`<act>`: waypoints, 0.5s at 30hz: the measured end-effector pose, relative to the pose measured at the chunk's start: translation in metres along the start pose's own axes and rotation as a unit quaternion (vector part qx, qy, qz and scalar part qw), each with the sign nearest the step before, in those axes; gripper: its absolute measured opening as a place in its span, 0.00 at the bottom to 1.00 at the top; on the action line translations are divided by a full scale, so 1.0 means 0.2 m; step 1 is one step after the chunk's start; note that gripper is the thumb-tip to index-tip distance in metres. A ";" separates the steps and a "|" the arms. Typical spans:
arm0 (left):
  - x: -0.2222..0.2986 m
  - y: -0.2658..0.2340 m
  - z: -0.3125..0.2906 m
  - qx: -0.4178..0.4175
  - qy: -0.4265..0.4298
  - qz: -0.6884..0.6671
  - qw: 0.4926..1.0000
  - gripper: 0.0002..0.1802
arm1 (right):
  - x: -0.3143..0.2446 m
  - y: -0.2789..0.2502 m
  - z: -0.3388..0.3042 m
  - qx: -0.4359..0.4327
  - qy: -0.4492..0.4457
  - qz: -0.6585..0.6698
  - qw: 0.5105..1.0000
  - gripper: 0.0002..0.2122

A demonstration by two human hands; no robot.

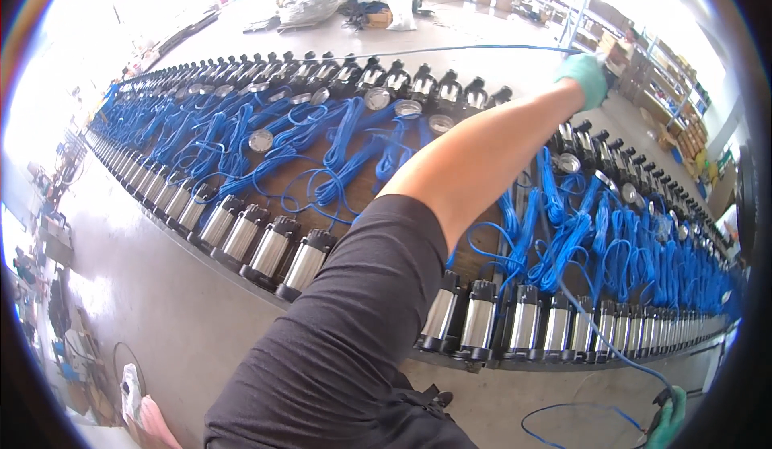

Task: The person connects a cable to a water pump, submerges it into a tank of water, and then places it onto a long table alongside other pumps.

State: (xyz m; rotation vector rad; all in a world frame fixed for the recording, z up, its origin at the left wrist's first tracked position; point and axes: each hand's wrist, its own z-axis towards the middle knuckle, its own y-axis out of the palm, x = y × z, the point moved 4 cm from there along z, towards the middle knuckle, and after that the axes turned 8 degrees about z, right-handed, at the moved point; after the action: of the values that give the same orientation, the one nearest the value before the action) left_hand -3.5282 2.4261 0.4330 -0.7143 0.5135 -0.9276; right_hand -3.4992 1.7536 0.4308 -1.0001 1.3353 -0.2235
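My left arm, in a black sleeve, reaches across the bench to the far right. Its green-gloved left hand (585, 79) is closed at the end of a taut blue cable (482, 47) that runs above the far row; the fingers are partly hidden. At the lower right edge, my green-gloved right hand (669, 418) is closed around a blue cable (607, 344) and a small black part, with a loose loop hanging beside it. Between the arms, bundles of blue cable (555, 240) lie on the bench among steel cylinders with black caps, like submersible pumps (480, 320).
The long bench (301, 179) carries rows of pumps along both edges, with round metal discs (260, 141) among the cables. Shelving (675, 87) with boxes stands at the far right. Wrapped goods (310, 6) lie on the floor behind. Machines (60, 240) stand on the left.
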 end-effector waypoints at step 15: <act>2.99 -0.52 0.72 0.004 0.182 -0.105 0.978 0.17 | 1.88 -1.28 0.32 0.077 0.074 0.171 0.979 0.28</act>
State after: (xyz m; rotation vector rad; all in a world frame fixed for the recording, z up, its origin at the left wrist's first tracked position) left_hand -3.1818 1.9208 0.5486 -0.6002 0.7671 -1.2699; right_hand -3.2367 1.3870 0.3436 -0.6195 1.5777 -0.1395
